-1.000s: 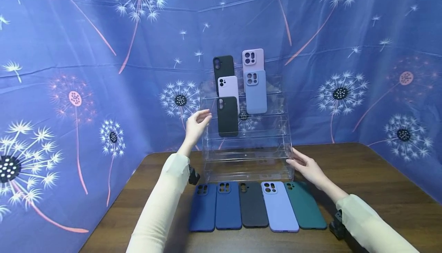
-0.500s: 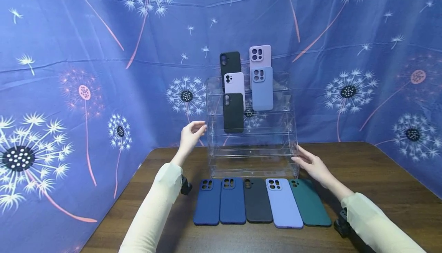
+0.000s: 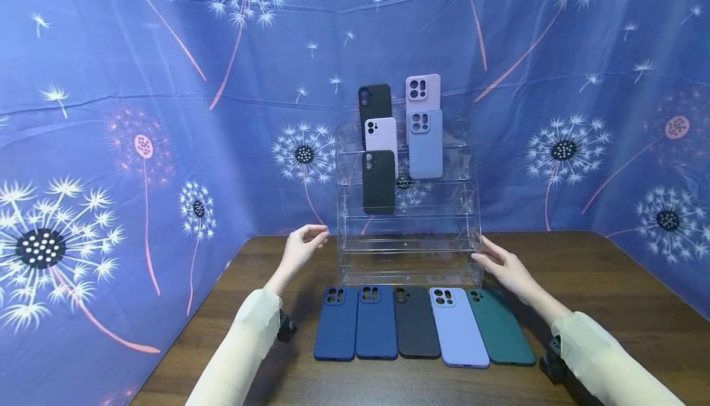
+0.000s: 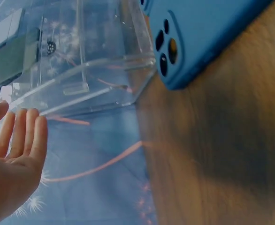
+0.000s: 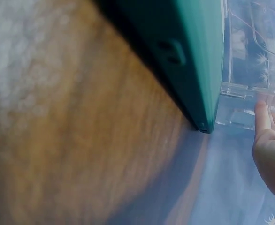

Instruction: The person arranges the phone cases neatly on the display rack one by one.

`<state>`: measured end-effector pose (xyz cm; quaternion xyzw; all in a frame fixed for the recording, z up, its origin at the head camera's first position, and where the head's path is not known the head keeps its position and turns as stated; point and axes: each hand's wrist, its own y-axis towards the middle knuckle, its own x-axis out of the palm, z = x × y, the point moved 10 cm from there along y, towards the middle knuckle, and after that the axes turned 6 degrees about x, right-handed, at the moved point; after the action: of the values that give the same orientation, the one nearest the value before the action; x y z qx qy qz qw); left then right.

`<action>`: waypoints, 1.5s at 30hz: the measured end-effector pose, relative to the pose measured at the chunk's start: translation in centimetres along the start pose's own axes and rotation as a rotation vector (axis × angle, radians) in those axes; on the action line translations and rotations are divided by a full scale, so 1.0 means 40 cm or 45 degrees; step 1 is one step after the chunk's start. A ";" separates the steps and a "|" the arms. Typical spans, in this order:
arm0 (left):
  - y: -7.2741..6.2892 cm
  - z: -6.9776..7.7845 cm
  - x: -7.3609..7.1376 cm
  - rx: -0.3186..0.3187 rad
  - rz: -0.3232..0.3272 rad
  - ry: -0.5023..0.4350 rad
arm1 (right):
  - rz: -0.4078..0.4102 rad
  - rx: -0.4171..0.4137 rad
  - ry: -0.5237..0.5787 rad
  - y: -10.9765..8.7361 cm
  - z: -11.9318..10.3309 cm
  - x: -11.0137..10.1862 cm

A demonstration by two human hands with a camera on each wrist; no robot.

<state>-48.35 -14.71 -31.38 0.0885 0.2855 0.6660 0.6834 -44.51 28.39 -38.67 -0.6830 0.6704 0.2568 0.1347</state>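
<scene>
A clear acrylic tiered stand stands upright on the table. Just off its left side hovers my left hand, empty, with fingers loosely bent; in the left wrist view, the left hand has its fingers extended beside the clear panel. My right hand rests against the stand's lower right edge, thumb toward the front and fingers fairly straight. On the stand's left lean a black phone case, a pale lilac case and a dark green case. To their right are a pink case and a light blue case.
A row of phone cases lies before the stand: two navy ones, a black one, a periwinkle one and a green one. Behind the wooden table hangs a blue dandelion curtain.
My left hand has moved down and slightly away along the stand's left side. The right hand stays at the right edge. The view has shifted a little; the cases keep their places.
</scene>
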 end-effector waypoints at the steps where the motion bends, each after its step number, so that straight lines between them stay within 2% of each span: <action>1: -0.006 -0.005 0.000 -0.005 -0.019 0.007 | 0.003 0.002 0.003 0.000 0.002 -0.001; 4: -0.023 -0.026 0.001 -0.031 -0.089 0.040 | -0.009 0.000 0.017 0.000 0.008 0.000; 8: -0.048 -0.068 0.009 -0.118 -0.193 0.070 | -0.009 -0.001 0.035 0.001 0.012 -0.002; 15: -0.088 -0.131 0.013 -0.222 -0.265 0.034 | -0.004 -0.015 0.007 0.001 0.008 0.001; 21: -0.127 -0.163 0.027 -0.280 -0.416 0.059 | -0.005 -0.040 0.099 -0.004 0.001 0.002; 27: -0.145 -0.192 0.047 -0.355 -0.484 0.126 | -0.004 -0.047 0.101 -0.002 -0.009 -0.002; 34: -0.160 -0.204 0.076 -0.317 -0.601 0.315 | -0.015 -0.013 0.083 0.000 0.001 0.000; 41: -0.169 -0.190 0.099 -0.258 -0.697 0.320 | -0.019 -0.013 0.095 0.000 0.004 -0.001; 45: -0.170 -0.188 0.104 -0.242 -0.713 0.342 | -0.019 -0.014 0.094 -0.001 0.000 -0.001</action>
<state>-46.54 -13.33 -42.08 -0.1463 0.3227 0.4815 0.8016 -44.46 28.43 -38.65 -0.6978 0.6683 0.2340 0.1081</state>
